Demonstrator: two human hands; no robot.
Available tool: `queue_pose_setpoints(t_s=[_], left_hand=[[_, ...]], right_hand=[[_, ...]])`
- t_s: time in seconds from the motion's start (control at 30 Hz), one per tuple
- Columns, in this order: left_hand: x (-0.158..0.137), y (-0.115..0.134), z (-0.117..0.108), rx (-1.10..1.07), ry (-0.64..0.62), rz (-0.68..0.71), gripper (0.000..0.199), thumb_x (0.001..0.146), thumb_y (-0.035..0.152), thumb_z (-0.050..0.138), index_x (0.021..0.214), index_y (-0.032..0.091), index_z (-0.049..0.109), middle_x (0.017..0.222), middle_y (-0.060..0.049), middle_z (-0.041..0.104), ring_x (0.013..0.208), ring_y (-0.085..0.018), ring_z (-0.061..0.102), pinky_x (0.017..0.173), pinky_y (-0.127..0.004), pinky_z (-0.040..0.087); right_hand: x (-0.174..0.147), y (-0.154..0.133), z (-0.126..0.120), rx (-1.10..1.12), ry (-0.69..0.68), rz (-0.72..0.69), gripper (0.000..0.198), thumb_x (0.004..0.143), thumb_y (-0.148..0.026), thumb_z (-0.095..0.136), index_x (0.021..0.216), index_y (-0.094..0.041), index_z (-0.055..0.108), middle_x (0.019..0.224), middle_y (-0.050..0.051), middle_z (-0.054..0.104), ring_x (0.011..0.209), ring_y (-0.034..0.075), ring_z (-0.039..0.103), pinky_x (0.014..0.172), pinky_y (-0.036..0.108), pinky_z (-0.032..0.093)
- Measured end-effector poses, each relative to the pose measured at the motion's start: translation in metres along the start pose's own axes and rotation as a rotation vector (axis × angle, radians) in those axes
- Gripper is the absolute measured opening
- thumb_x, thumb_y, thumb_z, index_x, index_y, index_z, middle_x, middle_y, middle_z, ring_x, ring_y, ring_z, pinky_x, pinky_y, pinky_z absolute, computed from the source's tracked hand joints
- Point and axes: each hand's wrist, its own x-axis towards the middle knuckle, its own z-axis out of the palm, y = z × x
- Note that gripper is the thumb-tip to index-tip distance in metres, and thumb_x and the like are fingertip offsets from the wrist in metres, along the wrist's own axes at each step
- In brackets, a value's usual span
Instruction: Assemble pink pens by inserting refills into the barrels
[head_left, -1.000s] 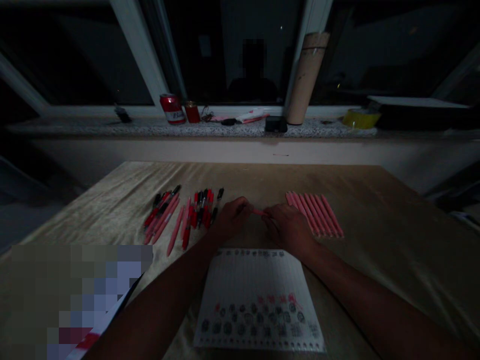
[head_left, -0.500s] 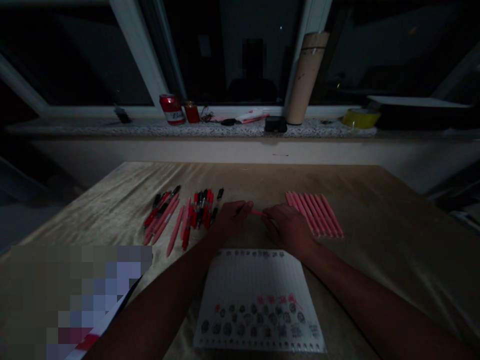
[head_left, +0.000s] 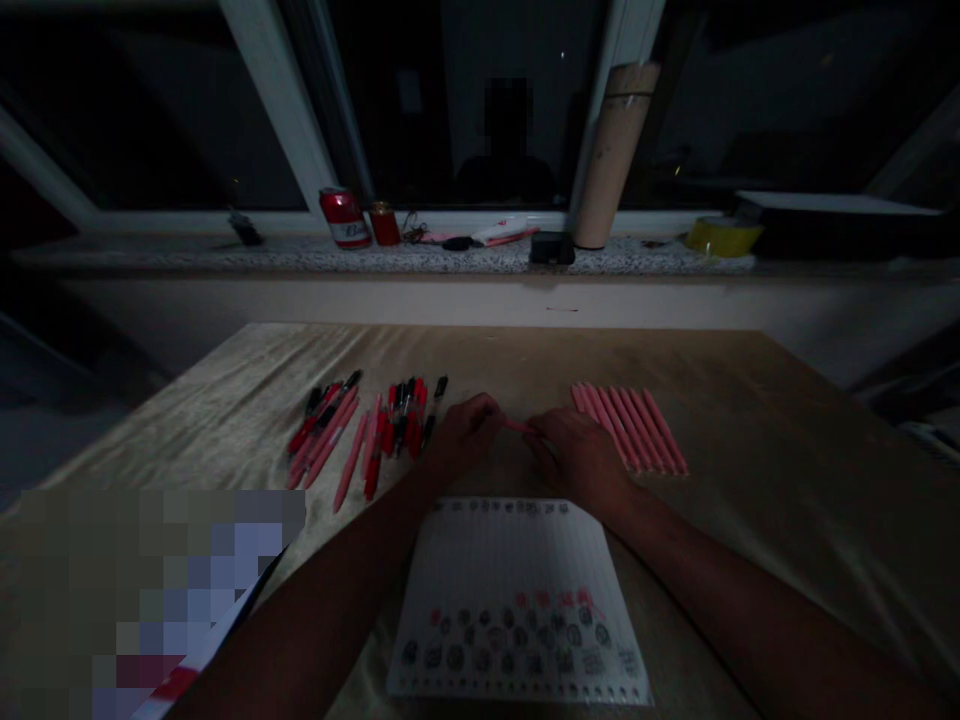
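Between my two hands, above the far edge of the notebook, a pink pen (head_left: 516,426) lies nearly level. The fingers of my left hand (head_left: 469,430) are closed on its left end, and those of my right hand (head_left: 574,445) close round its right end, hiding part of it. Just right of my right hand, several pink pens (head_left: 645,430) lie side by side in a slanted row. Left of my left hand is a loose group of red and black pens (head_left: 403,415). Farther left, pink, red and black pens (head_left: 326,435) lie in a pile.
An open spiral notebook (head_left: 517,560) with marks in black and red lies in front of me. Beyond the table (head_left: 510,350), a windowsill holds a red can (head_left: 345,218), a small red jar (head_left: 384,224), a tall cylinder (head_left: 615,160) and yellow tape (head_left: 712,237).
My left thumb and fingers have shifted slightly at the pen's left end. My right hand and the laid-out pens look the same.
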Motion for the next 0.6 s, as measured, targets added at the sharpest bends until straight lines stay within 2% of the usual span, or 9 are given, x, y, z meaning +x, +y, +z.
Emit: queue_pose_setpoints(t_s=[0.4, 0.6], left_hand=[[0.0009, 0.0026, 0.0020, 0.101, 0.039, -0.031, 0.045, 0.088, 0.049, 0.036, 0.059, 0.016, 0.047, 0.051, 0.005, 0.039, 0.050, -0.010, 0.039, 0.051, -0.024, 0.028], [0.0003, 0.0022, 0.0001, 0.029, 0.031, -0.015, 0.038, 0.087, 0.046, 0.041, 0.064, 0.016, 0.047, 0.054, 0.005, 0.040, 0.052, -0.009, 0.039, 0.050, -0.023, 0.029]], right_hand=[[0.0004, 0.0009, 0.0015, -0.006, 0.006, 0.002, 0.020, 0.089, -0.027, 0.045, 0.094, -0.017, 0.061, 0.083, 0.007, 0.063, 0.079, 0.019, 0.055, 0.072, 0.031, 0.039], [-0.0001, 0.0005, -0.0003, -0.001, -0.007, 0.011, 0.019, 0.089, -0.027, 0.045, 0.094, -0.017, 0.061, 0.083, 0.008, 0.063, 0.080, 0.019, 0.055, 0.072, 0.031, 0.039]])
